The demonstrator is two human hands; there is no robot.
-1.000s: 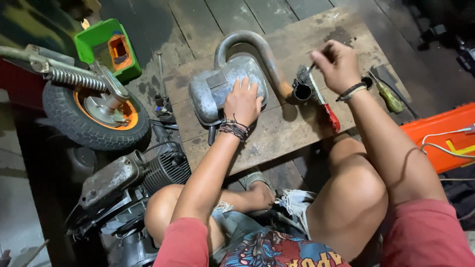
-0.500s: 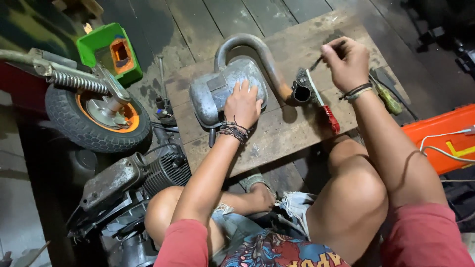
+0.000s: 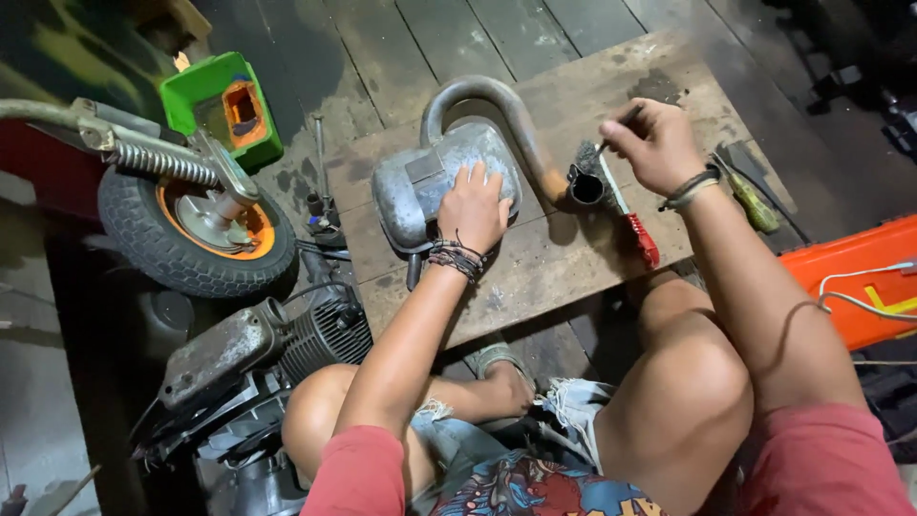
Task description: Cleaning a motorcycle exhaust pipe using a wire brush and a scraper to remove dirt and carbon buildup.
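- Grey metal muffler (image 3: 430, 182) sits on a worn wooden board (image 3: 535, 268) laid across the floor, with its curved pipe (image 3: 497, 105) looping up and round to an open end (image 3: 585, 186) on the right.
- Left hand (image 3: 473, 205) lies flat on the muffler body, fingers spread, pressing down, not curled round anything.
- Right hand (image 3: 654, 143) is pinched tight on a thin dark tool (image 3: 621, 124), right above the pipe's open end.
- Wire brush with a red handle (image 3: 630, 215) lies on the board just beside that opening.
- Green-handled screwdriver (image 3: 750, 196) rests near the right wrist.
- Small wheel with an orange rim (image 3: 191, 229) and a green box (image 3: 224, 105) sit off to the left, and an engine (image 3: 287, 344) is by the left knee.
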